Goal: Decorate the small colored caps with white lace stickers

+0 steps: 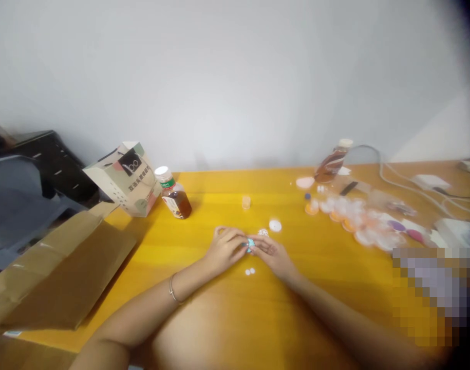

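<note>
My left hand (225, 250) and my right hand (274, 257) meet over the middle of the table. Between their fingertips is a small light-blue piece (250, 244), pinched from both sides; its exact kind is too small and blurred to make out. Two small white discs (249, 271) lie on the table just below the hands. Behind the right fingers sits a small white round piece with dark spots (262, 233). A flat white round piece (275, 225) is a little farther right.
A small pale cup (246, 202) stands beyond my hands. On the left are an amber-filled bottle (176, 198), a printed paper bag (132, 180) and a cardboard box (73, 272). Rightward lie another bottle (332, 163), several clear-and-orange containers (358, 218) and cables (396, 180).
</note>
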Demonstrator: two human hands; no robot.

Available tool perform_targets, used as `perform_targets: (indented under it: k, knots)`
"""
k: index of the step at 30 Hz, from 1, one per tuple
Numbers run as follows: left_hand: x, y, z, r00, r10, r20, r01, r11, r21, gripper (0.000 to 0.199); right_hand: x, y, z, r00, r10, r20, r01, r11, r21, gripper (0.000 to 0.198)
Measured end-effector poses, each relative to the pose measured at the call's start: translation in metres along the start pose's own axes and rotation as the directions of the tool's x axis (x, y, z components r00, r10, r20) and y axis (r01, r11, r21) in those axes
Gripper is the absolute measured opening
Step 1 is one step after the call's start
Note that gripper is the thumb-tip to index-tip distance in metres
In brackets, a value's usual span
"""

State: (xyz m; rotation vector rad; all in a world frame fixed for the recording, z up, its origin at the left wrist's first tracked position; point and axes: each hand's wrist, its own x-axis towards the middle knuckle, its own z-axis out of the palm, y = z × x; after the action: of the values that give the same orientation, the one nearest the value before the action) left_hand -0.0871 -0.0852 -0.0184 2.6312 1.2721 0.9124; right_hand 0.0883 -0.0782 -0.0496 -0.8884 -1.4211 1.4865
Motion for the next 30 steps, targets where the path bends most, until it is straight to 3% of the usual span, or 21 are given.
perform_targets:
  k: [3, 7, 11, 18, 25, 30]
  knots:
    - [-0.008, 0.003, -0.004, 0.999, -0.029, 0.020, 0.030, 0.999, -0.038, 0.021, 0.000, 0.001, -0.001, 0.998, 0.018, -0.063, -0.016, 0.999, 0.031, 0.030]
    - [-0.019, 0.007, -0.004, 0.961, 0.017, 0.275, 0.022, 0.990, -0.138, 0.023, 0.000, 0.004, -0.002, 0.993, 0.032, -0.117, -0.027, 0.998, 0.048, 0.029]
    - [-0.023, 0.008, 0.005, 0.931, 0.031, 0.364, 0.039, 0.983, -0.182, 0.021, -0.001, 0.003, -0.003, 0.994, 0.024, -0.109, -0.020, 0.999, 0.031, 0.030]
    - [-0.022, 0.008, 0.008, 0.931, 0.100, 0.351, -0.035, 0.982, -0.185, 0.016, -0.001, 0.002, -0.003, 0.996, 0.016, -0.092, -0.015, 1.000, 0.016, 0.031]
    - [-0.023, 0.005, 0.007, 0.923, 0.225, 0.311, -0.259, 0.963, 0.070, 0.019, -0.001, 0.002, -0.003, 0.997, 0.029, -0.072, -0.028, 1.000, 0.013, 0.032]
    - [-0.020, 0.003, 0.005, 0.948, 0.274, 0.160, -0.294, 0.948, 0.119, 0.018, -0.001, 0.003, -0.003, 0.998, 0.025, -0.057, -0.024, 0.999, 0.029, 0.033]
